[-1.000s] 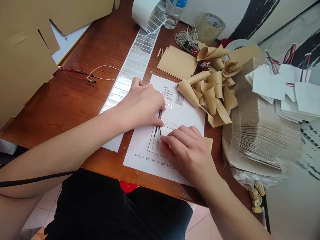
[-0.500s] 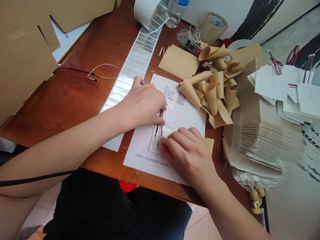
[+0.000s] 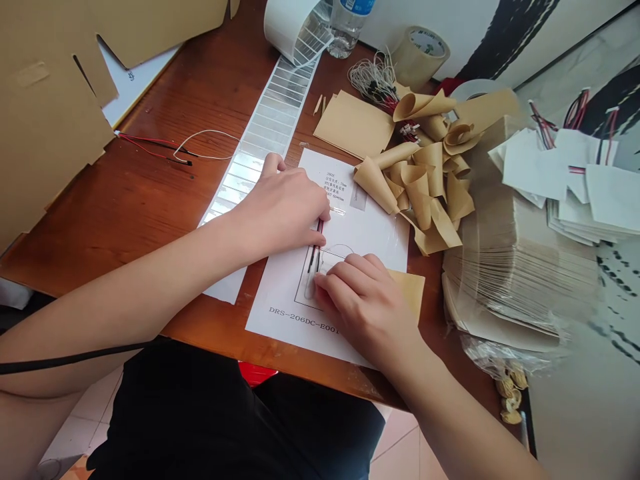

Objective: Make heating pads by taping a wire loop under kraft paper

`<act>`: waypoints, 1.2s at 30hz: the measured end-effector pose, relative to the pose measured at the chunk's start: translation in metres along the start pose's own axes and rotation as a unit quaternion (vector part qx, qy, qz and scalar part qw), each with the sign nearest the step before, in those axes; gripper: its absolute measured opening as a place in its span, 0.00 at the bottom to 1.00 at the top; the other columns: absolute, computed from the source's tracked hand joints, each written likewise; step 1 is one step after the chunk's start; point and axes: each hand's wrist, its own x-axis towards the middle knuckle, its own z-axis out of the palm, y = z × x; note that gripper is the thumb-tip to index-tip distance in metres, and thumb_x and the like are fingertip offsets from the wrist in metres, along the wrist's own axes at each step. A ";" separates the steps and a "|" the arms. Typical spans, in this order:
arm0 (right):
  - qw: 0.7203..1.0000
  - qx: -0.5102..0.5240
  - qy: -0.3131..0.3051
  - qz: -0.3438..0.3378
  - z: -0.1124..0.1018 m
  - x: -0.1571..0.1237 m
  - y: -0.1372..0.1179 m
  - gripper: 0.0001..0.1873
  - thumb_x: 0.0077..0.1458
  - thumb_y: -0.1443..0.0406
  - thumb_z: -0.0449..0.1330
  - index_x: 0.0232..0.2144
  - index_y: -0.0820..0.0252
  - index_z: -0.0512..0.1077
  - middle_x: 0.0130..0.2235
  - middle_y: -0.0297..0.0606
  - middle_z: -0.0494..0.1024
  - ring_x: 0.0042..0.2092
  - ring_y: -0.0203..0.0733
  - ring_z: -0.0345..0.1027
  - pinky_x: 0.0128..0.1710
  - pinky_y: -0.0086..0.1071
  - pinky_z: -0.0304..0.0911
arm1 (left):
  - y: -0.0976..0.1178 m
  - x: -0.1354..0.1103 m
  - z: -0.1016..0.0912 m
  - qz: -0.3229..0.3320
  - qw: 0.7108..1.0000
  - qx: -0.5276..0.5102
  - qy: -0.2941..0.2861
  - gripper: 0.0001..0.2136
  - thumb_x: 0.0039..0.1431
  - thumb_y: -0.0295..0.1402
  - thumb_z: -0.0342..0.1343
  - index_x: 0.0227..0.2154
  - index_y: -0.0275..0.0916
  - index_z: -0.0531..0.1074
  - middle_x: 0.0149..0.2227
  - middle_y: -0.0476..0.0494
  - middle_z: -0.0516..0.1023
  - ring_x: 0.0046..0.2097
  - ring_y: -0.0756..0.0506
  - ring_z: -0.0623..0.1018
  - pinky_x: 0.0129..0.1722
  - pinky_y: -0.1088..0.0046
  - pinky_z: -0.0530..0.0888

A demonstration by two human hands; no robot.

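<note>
A white printed sheet (image 3: 280, 313) lies on the wooden table (image 3: 150, 200) in front of me. On it lies a thin red-and-black wire (image 3: 317, 248) inside a drawn rectangle. My left hand (image 3: 283, 207) rests palm down on the sheet, its closed fingertips pressing the wire's upper end. My right hand (image 3: 367, 303) lies just below it with fingers bent and together, pressing on the sheet beside the wire's lower end. A brown paper square (image 3: 411, 288) shows partly under my right hand.
A long strip of clear labels (image 3: 270, 127) runs from a roll (image 3: 290, 23) at the back. Curled brown paper pieces (image 3: 425, 180), a wire bundle (image 3: 373, 80), a tape roll (image 3: 420, 50) and paper stacks (image 3: 515, 267) fill the right. Cardboard (image 3: 45, 107) and loose wires (image 3: 170, 148) lie left.
My right hand has slid a little to the left and down along the wire. My left hand has stayed where it was.
</note>
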 end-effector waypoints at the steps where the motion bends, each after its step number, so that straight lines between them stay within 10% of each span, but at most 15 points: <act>1: 1.000 0.001 -0.003 -0.001 0.000 0.000 0.000 0.18 0.61 0.76 0.59 0.20 0.60 0.67 0.23 0.35 0.64 0.30 0.39 0.50 0.31 0.35 0.51 | 0.000 0.000 0.000 0.002 1.000 0.001 0.001 0.11 0.58 0.43 0.62 0.40 0.48 0.84 0.44 0.48 0.86 0.50 0.38 0.76 0.59 0.48 0.58; 36: 0.995 0.016 -0.099 0.018 -0.011 0.000 -0.004 0.13 0.62 0.75 0.56 0.28 0.61 0.73 0.27 0.38 0.68 0.33 0.43 0.54 0.33 0.37 0.50 | 0.005 -0.003 -0.007 0.010 0.999 0.026 -0.016 0.14 0.56 0.46 0.60 0.39 0.47 0.83 0.43 0.45 0.85 0.50 0.37 0.75 0.57 0.49 0.58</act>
